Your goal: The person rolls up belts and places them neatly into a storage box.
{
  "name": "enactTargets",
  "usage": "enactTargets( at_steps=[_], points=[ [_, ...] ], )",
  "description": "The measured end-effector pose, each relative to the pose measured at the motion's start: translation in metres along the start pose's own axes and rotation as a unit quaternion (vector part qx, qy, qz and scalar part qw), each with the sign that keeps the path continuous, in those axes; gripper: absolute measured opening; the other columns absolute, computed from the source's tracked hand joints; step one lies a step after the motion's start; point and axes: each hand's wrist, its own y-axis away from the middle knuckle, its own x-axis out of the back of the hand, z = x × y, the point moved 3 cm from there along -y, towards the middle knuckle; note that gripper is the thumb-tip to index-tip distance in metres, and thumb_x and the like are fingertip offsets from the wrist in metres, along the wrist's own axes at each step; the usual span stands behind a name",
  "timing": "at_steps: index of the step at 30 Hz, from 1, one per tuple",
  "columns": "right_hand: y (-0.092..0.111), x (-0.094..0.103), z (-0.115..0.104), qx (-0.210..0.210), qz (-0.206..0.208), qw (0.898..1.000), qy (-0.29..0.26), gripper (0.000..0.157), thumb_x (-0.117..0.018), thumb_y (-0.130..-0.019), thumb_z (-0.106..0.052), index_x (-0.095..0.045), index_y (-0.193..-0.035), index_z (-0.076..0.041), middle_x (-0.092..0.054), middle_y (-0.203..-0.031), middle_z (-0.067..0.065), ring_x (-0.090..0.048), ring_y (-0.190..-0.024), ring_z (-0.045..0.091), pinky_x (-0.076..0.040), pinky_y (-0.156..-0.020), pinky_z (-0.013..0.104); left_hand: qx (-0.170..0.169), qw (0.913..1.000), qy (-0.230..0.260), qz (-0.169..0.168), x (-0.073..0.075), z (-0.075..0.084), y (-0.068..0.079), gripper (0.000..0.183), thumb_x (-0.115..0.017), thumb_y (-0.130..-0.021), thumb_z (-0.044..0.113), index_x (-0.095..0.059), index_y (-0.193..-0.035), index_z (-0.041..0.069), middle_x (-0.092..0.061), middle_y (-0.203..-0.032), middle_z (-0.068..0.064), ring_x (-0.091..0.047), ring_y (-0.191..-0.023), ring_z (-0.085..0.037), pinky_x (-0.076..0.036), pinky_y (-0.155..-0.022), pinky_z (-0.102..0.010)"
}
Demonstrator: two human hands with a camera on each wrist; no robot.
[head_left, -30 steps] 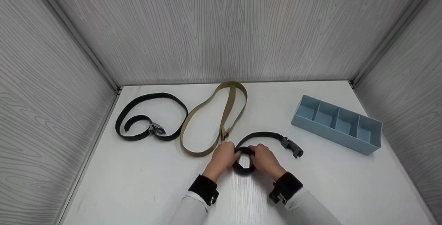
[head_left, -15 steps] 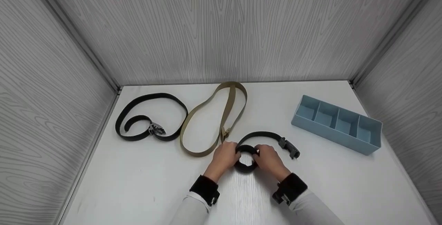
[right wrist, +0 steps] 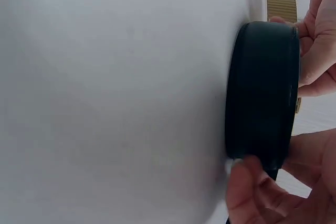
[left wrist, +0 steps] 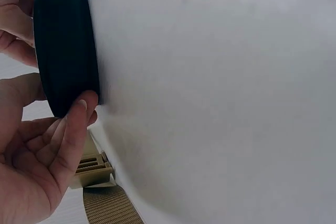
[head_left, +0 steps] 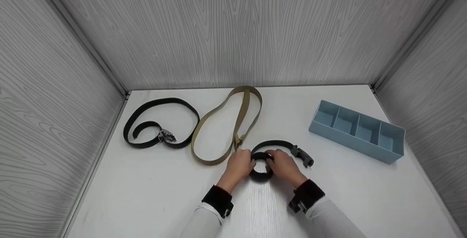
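Note:
Both hands grip a partly rolled black belt (head_left: 261, 174) standing on edge on the white table (head_left: 153, 194). My left hand (head_left: 239, 165) holds the coil's left side, my right hand (head_left: 284, 165) its right side. The belt's loose end curves off to the right and ends in a grey buckle (head_left: 303, 154). In the left wrist view the thumb and fingers (left wrist: 73, 129) curl around the black coil (left wrist: 65, 51). In the right wrist view the fingers (right wrist: 315, 30) wrap the coil (right wrist: 262, 93) from above and below.
A tan belt (head_left: 233, 121) lies looped just left of the hands, its buckle (head_left: 238, 141) close to my left hand. Another black belt (head_left: 160, 121) lies at the far left. A blue divided tray (head_left: 355, 146) sits at the right. Grey walls enclose three sides.
The coil has grown tighter and the loose tail shorter; the buckle has slid left toward the hands. Both hands stayed around the coil.

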Motion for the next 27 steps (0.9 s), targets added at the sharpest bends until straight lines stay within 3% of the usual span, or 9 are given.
enactTargets(
  at_steps=[5, 11, 15, 18, 22, 24, 27],
  points=[
    [0.006, 0.002, 0.0, -0.037, 0.004, 0.999, -0.019, 0.031, -0.066, -0.09, -0.008, -0.064, -0.117, 0.006, -0.066, -0.098, 0.018, -0.062, -0.091, 0.03, -0.049, -0.08, 0.046, 0.013, 0.9999, 0.005, 0.01, -0.001, 0.002, 0.0, 0.013, -0.071, -0.08, 0.015, -0.065, -0.08, 0.004, -0.067, -0.076, -0.014, -0.067, -0.068, -0.031, -0.05, -0.057, -0.041],
    [0.006, 0.001, -0.003, 0.01, 0.004, 1.0, 0.004, 0.013, -0.062, -0.088, 0.001, -0.068, -0.101, 0.0, -0.065, -0.09, 0.015, -0.061, -0.088, 0.028, -0.049, -0.079, 0.047, -0.002, 0.9998, -0.011, -0.014, -0.001, 0.002, 0.002, 0.024, -0.069, -0.084, 0.019, -0.066, -0.104, 0.005, -0.067, -0.093, -0.011, -0.067, -0.079, -0.031, -0.052, -0.065, -0.042],
    [0.003, 0.0, -0.005, 0.042, -0.008, 0.999, 0.033, 0.022, -0.061, -0.089, 0.002, -0.07, -0.11, -0.003, -0.065, -0.095, 0.016, -0.062, -0.09, 0.03, -0.05, -0.08, 0.047, -0.031, 0.9984, -0.03, -0.036, -0.002, 0.003, 0.001, 0.031, -0.069, -0.088, 0.02, -0.065, -0.116, 0.006, -0.066, -0.1, -0.01, -0.066, -0.089, -0.028, -0.052, -0.073, -0.04],
    [0.001, -0.002, -0.004, 0.052, -0.012, 0.998, 0.034, 0.025, -0.06, -0.091, 0.001, -0.07, -0.114, -0.004, -0.066, -0.102, 0.018, -0.063, -0.097, 0.034, -0.05, -0.085, 0.048, -0.044, 0.9976, -0.045, -0.028, -0.003, 0.004, 0.0, 0.028, -0.07, -0.087, 0.018, -0.066, -0.112, 0.007, -0.067, -0.096, -0.01, -0.067, -0.086, -0.027, -0.052, -0.07, -0.039],
    [0.004, -0.001, -0.001, 0.011, -0.014, 1.0, 0.003, 0.027, -0.062, -0.092, -0.005, -0.066, -0.118, 0.0, -0.064, -0.114, 0.02, -0.06, -0.108, 0.035, -0.046, -0.092, 0.049, -0.048, 0.9969, -0.063, 0.0, -0.004, 0.004, 0.0, 0.024, -0.072, -0.083, 0.019, -0.068, -0.105, 0.009, -0.068, -0.088, -0.009, -0.067, -0.077, -0.028, -0.051, -0.063, -0.04],
    [0.007, 0.0, -0.001, -0.024, -0.011, 1.0, -0.014, 0.029, -0.064, -0.092, -0.009, -0.064, -0.118, 0.004, -0.064, -0.112, 0.021, -0.062, -0.102, 0.032, -0.048, -0.088, 0.046, -0.047, 0.9965, -0.068, 0.013, -0.004, 0.005, 0.001, 0.022, -0.073, -0.081, 0.019, -0.068, -0.101, 0.01, -0.068, -0.084, -0.008, -0.066, -0.074, -0.028, -0.051, -0.06, -0.04],
    [0.013, 0.003, -0.001, -0.067, -0.014, 0.997, -0.037, 0.026, -0.067, -0.091, -0.013, -0.065, -0.107, 0.007, -0.066, -0.095, 0.016, -0.064, -0.08, 0.026, -0.051, -0.072, 0.04, -0.039, 0.9966, -0.07, 0.022, -0.003, 0.007, 0.0, 0.018, -0.073, -0.079, 0.017, -0.068, -0.094, 0.009, -0.068, -0.08, -0.009, -0.066, -0.07, -0.03, -0.05, -0.057, -0.04]
  ],
)
